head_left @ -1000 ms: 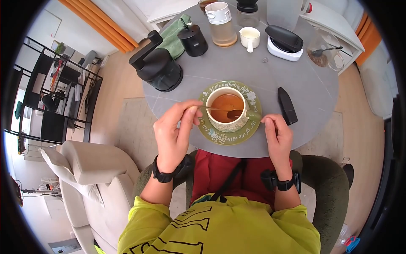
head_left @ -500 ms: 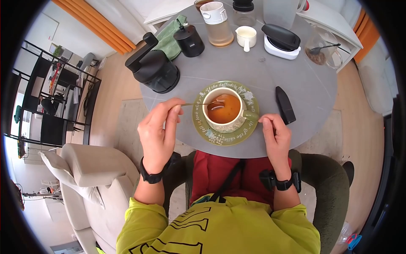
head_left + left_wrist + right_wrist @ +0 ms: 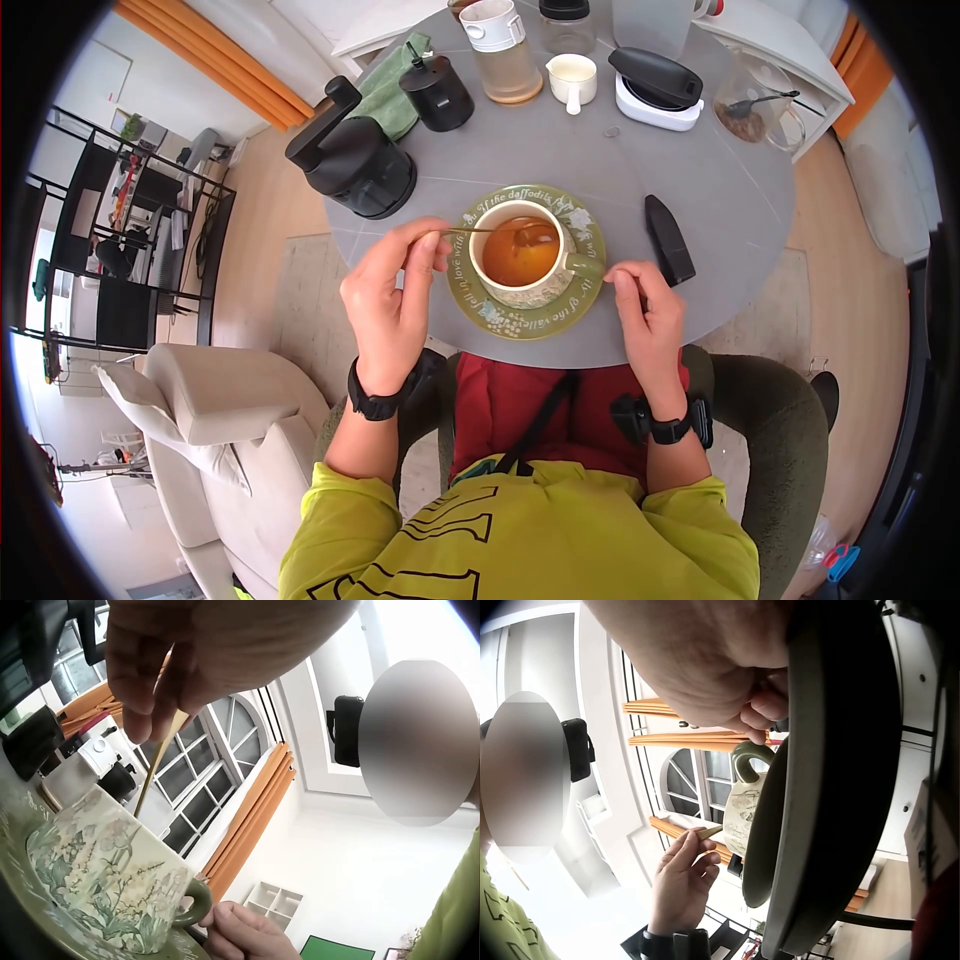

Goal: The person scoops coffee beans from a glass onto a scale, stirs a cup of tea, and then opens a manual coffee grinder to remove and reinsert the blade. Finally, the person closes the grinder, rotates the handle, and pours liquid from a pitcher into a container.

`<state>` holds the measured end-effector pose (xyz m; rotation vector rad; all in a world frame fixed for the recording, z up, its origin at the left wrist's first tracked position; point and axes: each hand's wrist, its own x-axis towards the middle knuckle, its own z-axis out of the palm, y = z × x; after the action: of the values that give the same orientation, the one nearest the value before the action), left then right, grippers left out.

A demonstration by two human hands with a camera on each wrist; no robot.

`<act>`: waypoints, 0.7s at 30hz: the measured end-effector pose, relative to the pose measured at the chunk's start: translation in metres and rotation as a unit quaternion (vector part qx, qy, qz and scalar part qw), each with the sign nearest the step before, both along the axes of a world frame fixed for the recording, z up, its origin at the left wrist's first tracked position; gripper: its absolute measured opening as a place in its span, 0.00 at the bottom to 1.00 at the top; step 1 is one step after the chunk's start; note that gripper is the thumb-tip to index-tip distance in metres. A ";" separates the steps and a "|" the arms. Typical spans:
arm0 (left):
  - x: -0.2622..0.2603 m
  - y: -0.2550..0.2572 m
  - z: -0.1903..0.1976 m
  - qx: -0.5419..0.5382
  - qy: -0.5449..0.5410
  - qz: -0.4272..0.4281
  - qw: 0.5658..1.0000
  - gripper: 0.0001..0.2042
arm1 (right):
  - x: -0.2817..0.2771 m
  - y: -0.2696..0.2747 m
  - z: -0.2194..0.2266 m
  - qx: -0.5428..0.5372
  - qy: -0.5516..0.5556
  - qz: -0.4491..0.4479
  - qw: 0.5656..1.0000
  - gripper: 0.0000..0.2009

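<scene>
- Head view: one round grey table [image 3: 560, 150], and on it one green saucer [image 3: 500, 318] carrying one flowered cup [image 3: 520, 290] of brown drink, at 6 o'clock on the tabletop, just in front of the person.
- One thin spoon [image 3: 478, 230] lies across the cup's rim from 9 o'clock, its bowl dipped in the drink.
- The left hand [image 3: 392, 300] pinches the spoon's handle between thumb and fingertips, at 9 o'clock of the cup; the left wrist view shows the same pinch on the handle above the cup [image 3: 105, 877].
- The right hand [image 3: 648, 315] sits at 3 o'clock of the cup, fingers curled, fingertips at the green cup handle [image 3: 583, 265]; the right wrist view shows them at that handle [image 3: 751, 754]. Whether they grip it firmly I cannot tell.
- The two hands are apart, with the cup between them.
- Writing on the saucer rim: "the daffodils" at 12 o'clock and "of the valley" at 6 o'clock; the rest is too small to read.
- Counted elsewhere on the table: one black kettle [image 3: 350, 155] at 10 o'clock, one green cloth [image 3: 388, 85], one small black pot [image 3: 436, 92], one lidded jar of pale liquid [image 3: 505, 55], one small white jug [image 3: 572, 78], one white-and-black device [image 3: 655, 88] at 1 o'clock, one glass vessel with a spoon in it [image 3: 755, 105] at 2 o'clock, one flat black object [image 3: 668, 238] at 3 o'clock.
- One black wristband on each wrist, two in all.
</scene>
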<state>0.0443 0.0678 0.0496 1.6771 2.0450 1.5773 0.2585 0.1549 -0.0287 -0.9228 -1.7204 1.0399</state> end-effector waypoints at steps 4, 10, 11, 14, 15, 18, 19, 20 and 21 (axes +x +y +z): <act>-0.001 -0.007 0.005 -0.014 0.065 0.025 0.997 0.05 | 0.001 0.000 0.001 0.000 -0.003 0.004 1.000 0.04; -0.010 -0.032 0.009 -0.093 0.128 0.034 0.987 0.06 | 0.000 0.000 -0.001 0.002 0.004 0.010 1.000 0.04; -0.011 -0.037 0.008 -0.101 0.130 0.029 0.986 0.04 | 0.000 0.000 -0.002 0.002 0.005 0.009 1.000 0.04; -0.011 -0.048 0.005 -0.101 0.102 0.040 0.989 0.03 | 0.000 0.000 -0.006 -0.009 0.011 0.009 1.000 0.05; -0.011 -0.051 0.003 -0.089 0.075 0.052 0.992 0.03 | 0.000 0.000 -0.007 -0.010 0.007 0.014 1.000 0.05; -0.017 -0.058 -0.008 -0.044 -0.003 0.061 0.997 0.03 | 0.000 0.000 -0.007 -0.028 -0.006 0.008 1.000 0.05; -0.017 -0.058 -0.009 -0.042 -0.015 0.053 0.998 0.04 | 0.000 -0.001 -0.006 -0.027 -0.015 0.003 1.000 0.05; -0.019 -0.059 -0.011 -0.041 -0.025 0.055 0.997 0.04 | 0.000 -0.001 -0.005 -0.026 -0.025 -0.003 0.999 0.05; -0.022 -0.060 -0.012 -0.021 -0.042 0.047 0.998 0.04 | 0.000 -0.001 -0.004 -0.023 -0.034 -0.001 0.999 0.05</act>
<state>0.0225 0.0083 0.0372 1.4946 2.1270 1.5907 0.2585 0.1535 -0.0329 -1.0003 -1.7578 1.0620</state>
